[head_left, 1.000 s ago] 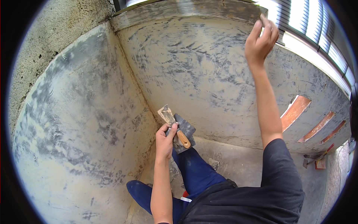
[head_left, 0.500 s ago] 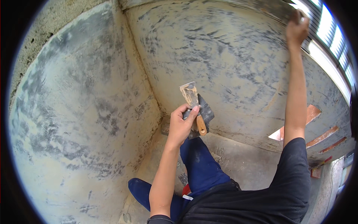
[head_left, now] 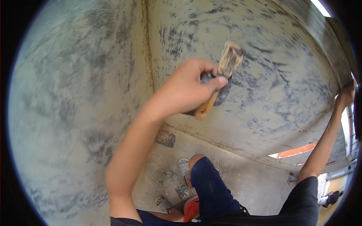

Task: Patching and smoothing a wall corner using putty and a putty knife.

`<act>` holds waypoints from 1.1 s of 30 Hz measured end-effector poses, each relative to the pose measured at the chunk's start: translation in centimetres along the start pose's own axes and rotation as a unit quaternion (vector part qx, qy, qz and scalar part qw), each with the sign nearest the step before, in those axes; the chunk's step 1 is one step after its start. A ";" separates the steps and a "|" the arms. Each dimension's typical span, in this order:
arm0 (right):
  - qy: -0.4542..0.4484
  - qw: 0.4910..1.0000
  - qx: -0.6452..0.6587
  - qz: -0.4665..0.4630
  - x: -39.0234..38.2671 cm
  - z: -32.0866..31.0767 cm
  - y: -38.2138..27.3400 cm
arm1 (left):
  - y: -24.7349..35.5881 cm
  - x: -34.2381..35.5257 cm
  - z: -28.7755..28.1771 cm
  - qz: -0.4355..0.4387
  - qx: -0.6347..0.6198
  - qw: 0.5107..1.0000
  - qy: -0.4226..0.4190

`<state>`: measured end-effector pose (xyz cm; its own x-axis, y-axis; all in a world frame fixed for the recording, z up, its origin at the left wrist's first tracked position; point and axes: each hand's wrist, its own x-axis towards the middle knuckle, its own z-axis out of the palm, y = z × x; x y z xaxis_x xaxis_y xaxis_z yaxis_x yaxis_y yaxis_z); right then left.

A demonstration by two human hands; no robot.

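Observation:
My left hand (head_left: 190, 84) is closed round a putty knife (head_left: 230, 62), held in front of the wall near the corner. Its blade is smeared with pale putty and points up; the wooden handle slants down below my thumb. A dark grey flat piece (head_left: 225, 93) is gripped behind the knife, mostly hidden by my fingers. At the far right, my right hand (head_left: 347, 94) is raised at the wall's upper edge. Its fingers look curled, but what they hold, if anything, is hidden. The patchy grey-and-cream wall (head_left: 260, 94) lies between both hands.
A second wall (head_left: 75, 113) meets this one at a corner on the left. Slots showing orange brick (head_left: 298, 150) cut the lower right wall. On the concrete floor (head_left: 245, 180) lie dark flat scraps (head_left: 166, 138), near my sandals (head_left: 183, 165). Something red (head_left: 191, 209) sits between my legs.
My left hand has risen with the putty knife, its blade now leaning right. The right hand now appears lower and farther right. The view has shifted, and my feet now show.

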<state>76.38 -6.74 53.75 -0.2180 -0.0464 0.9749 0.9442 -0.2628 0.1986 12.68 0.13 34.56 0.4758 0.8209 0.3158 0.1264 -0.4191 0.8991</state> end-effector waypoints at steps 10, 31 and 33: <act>0.002 0.995 0.005 0.097 -2.8 -4.5 -5.4 | 8.0 -1.0 -9.6 -0.191 -0.013 0.981 -0.007; -0.296 0.941 0.035 0.160 5.4 -12.9 -14.4 | 24.6 -18.6 -0.5 -0.354 -0.293 0.870 0.181; -0.331 0.897 -0.035 0.290 1.1 -16.9 -15.3 | 25.8 -18.4 -0.8 -0.343 -0.292 0.872 0.190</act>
<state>57.50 -19.04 50.06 0.5222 0.3808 0.7631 0.8279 -0.4411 -0.3464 6.44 -25.44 52.17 0.1254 0.9167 -0.3794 -0.2496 0.3993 0.8822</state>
